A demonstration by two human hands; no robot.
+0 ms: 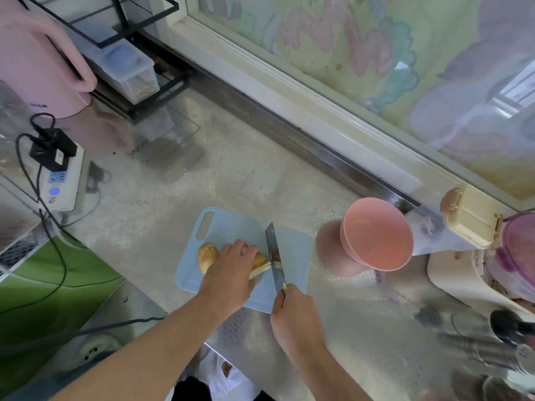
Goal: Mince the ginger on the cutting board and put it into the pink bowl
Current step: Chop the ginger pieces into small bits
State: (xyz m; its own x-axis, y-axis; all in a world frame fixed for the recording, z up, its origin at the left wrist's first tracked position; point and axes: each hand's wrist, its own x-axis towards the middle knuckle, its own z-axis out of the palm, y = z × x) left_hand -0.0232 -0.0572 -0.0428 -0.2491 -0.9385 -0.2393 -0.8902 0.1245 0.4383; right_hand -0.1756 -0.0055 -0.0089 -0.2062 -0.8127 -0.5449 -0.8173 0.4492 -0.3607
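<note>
A knob of ginger (208,256) lies on the pale blue cutting board (228,227) at the counter's front. My left hand (231,272) presses down on its middle with curled fingers, hiding part of it. My right hand (292,311) grips the handle of a cleaver (274,250) whose blade stands edge-down against the ginger's right end, where a pale cut face shows. The pink bowl (376,235) sits empty on the counter, right of the board, apart from both hands.
A pink kettle (37,59) and a power strip (58,180) with cables stand at the left. A black wire rack (127,62) holds clear boxes at the back. Cream containers (469,221) and dark utensils (492,337) crowd the right edge. A window frame runs behind.
</note>
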